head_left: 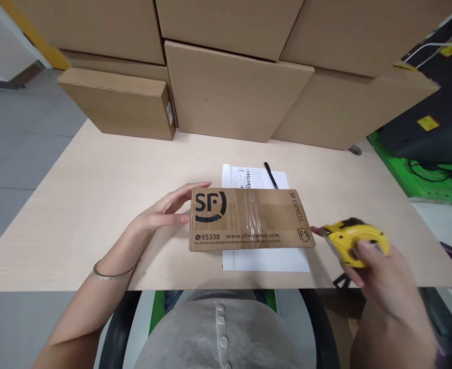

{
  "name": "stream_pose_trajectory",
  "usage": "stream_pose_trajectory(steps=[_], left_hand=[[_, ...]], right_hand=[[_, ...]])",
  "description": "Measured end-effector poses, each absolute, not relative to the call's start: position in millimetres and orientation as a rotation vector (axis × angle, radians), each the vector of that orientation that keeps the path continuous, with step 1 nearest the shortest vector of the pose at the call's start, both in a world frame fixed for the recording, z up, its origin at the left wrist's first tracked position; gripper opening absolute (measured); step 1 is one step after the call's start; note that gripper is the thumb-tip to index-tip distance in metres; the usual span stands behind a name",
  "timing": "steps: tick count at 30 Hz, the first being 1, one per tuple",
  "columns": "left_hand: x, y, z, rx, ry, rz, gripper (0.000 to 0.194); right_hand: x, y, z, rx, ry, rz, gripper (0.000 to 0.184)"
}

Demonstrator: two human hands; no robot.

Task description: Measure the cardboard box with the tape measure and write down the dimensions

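Observation:
A brown cardboard shipping box point(245, 218), printed "SF" and taped across its middle, lies flat over white papers point(266, 261) on the desk. At its left end is my left hand point(172, 207), fingers apart and stretched out, the thumb by the near left side. My right hand point(375, 264) is wrapped round a yellow tape measure point(358, 241), held up off the right end of the box. One fingertip of that hand points to the box's right edge; whether it touches I cannot tell. Behind the box a black pen point(271, 175) rests on the papers.
Large cardboard boxes point(233, 92) are stacked along the desk's back edge. A smaller closed carton point(118, 102) stands at the back left. To the right are a dark case with yellow labels point(428, 123) and a green surface point(395, 174) with black cable. The desk's point(172, 277) front edge is near my body.

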State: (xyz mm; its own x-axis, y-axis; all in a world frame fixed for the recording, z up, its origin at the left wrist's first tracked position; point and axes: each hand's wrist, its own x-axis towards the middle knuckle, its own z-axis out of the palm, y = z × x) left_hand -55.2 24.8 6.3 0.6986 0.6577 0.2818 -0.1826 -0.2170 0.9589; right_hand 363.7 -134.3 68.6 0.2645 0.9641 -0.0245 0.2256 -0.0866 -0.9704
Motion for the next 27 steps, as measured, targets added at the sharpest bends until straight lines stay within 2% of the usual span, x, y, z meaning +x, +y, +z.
stream_pose_trajectory(steps=[4, 7, 9, 10, 12, 15, 20, 23, 27], left_hand=[[-54.9, 24.2, 12.6, 1.725, 0.391, 0.803, 0.069], [-43.5, 9.7, 21.1, 1.805, 0.417, 0.912, 0.092], [-31.2, -6.8, 28.3, 1.865, 0.466, 1.075, 0.113], [-24.4, -16.3, 31.6, 1.902, 0.488, 1.176, 0.116], [-10.9, -35.4, 35.9, 1.983, 0.526, 1.316, 0.109], [3.8, -58.4, 33.2, 2.125, 0.593, 1.284, 0.098], [3.0, -76.2, 13.9, 2.353, 0.610, 1.152, 0.101], [-4.0, -73.6, 10.9, 2.252, 0.567, 1.198, 0.102], [2.4, -36.0, 20.5, 1.712, 0.667, 1.488, 0.080]], right_hand=[[343.0, -130.3, 64.6, -1.467, -1.012, 1.051, 0.028], [331.1, -96.5, 79.8, -1.417, -1.093, 1.065, 0.028], [324.8, -63.3, 88.6, -1.333, -1.138, 1.111, 0.035], [321.2, -46.1, 91.2, -1.289, -1.152, 1.153, 0.040], [312.6, -15.3, 91.8, -1.198, -1.174, 1.262, 0.047], [298.9, 13.3, 83.1, -1.119, -1.189, 1.388, 0.049], [294.1, 16.4, 68.5, -1.119, -1.228, 1.479, 0.044], [302.1, 9.8, 77.5, -1.136, -1.297, 1.389, 0.039], [299.1, 9.7, 106.6, -1.202, -1.532, 1.005, 0.038]])
